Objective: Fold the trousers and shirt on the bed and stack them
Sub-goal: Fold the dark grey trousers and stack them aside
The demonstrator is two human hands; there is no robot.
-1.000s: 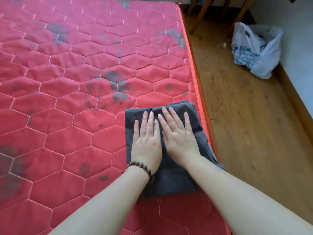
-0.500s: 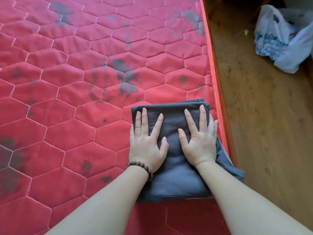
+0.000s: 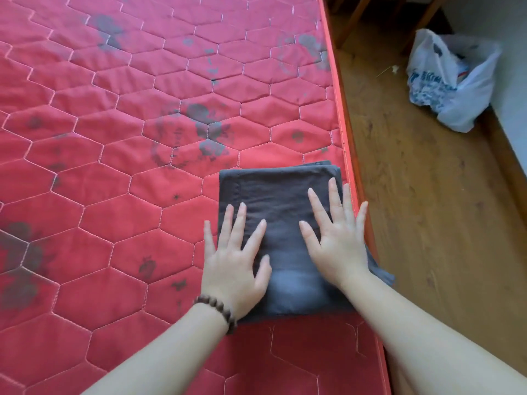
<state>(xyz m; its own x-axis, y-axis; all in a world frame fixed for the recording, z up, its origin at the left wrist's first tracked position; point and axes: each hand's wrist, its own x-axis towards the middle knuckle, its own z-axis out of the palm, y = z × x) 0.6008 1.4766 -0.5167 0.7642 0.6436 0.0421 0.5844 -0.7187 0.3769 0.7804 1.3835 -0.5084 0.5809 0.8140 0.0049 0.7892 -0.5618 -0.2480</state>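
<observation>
We see a dark grey folded garment (image 3: pixel 281 212) lying on the red quilted bed (image 3: pixel 119 172), close to the bed's right edge, with one corner of the cloth hanging over that edge toward the wooden floor (image 3: pixel 433 223). We cannot tell whether it is the trousers or the shirt, or both stacked, though several layers show at its far edge.

Our left hand (image 3: pixel 235 266) lies flat on the left part of the garment, fingers straight and spread, the little finger reaching past the cloth onto the mattress. A brown bead bracelet (image 3: pixel 218 310) sits on that wrist. Our right hand (image 3: pixel 336 240) presses flat on the right part, fingers also straight and fanned, the little finger out over the bed's orange edge. The two hands are apart, with a strip of bare cloth between them; neither grips anything.

On the floor near the wall sits a white plastic bag (image 3: pixel 450 81), and wooden furniture legs (image 3: pixel 353 21) stand beyond it.
</observation>
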